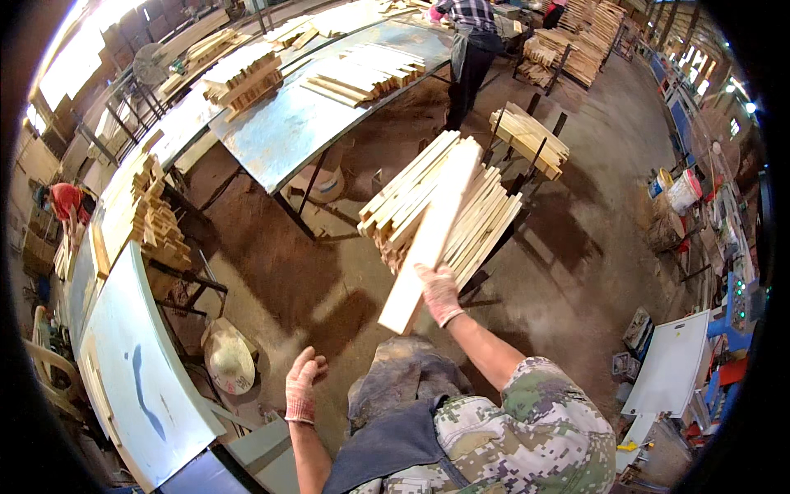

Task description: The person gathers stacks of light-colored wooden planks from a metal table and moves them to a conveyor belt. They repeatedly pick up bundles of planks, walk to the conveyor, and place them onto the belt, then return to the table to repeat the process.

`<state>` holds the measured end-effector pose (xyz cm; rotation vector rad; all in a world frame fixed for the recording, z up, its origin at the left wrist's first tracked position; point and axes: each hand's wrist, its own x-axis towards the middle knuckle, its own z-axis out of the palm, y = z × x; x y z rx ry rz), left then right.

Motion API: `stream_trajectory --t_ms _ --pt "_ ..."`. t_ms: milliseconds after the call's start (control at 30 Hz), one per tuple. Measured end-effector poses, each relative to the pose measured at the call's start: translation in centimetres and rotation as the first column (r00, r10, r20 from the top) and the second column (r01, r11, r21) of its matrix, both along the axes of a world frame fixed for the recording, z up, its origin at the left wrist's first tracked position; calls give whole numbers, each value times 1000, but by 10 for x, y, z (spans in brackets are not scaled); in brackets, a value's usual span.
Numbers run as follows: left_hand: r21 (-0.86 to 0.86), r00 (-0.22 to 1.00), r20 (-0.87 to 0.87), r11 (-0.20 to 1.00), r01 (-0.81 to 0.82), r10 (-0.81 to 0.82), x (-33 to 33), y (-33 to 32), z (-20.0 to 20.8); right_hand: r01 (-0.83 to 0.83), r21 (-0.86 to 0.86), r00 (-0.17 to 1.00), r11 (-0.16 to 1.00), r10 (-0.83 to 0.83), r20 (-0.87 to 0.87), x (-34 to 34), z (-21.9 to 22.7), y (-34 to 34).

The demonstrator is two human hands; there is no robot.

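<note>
My right hand (440, 295), in a pale work glove, grips the near end of a long pale wooden board (434, 235) at its right edge. The board slants up and away, its far end over a stack of wooden strips (411, 193) on a stand in front of me. My right thumb lies over the board, while the fingers beneath are hidden. To the left, my left hand (303, 385) is raised in a similar glove, holding nothing, its fingers loosely bent and apart from the thumb. A blue-grey table (136, 370) is nearest to it.
Another metal-topped table (263, 152) carries piles of wood strips (370, 74). Beyond the stack stands a smaller bundle of boards (531, 140). A person in a checked shirt (469, 16) works at the far table, another in red (67, 204) at far left. A round container (230, 362) sits on the floor.
</note>
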<state>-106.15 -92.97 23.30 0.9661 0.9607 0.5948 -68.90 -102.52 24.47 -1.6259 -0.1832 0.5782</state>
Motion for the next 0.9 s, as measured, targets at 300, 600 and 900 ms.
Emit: stream_trajectory --t_ms 300,600,900 --pt "-282 960 -194 927 -249 199 9 76 -70 220 -420 966 880 -255 -29 175 -133 35" --pt "-637 980 -120 744 -201 162 17 271 -176 16 -566 1000 825 -4 24 216 -181 150" --pt "-457 933 -355 858 -233 64 97 553 -180 329 -838 912 435 -376 163 244 -124 216"
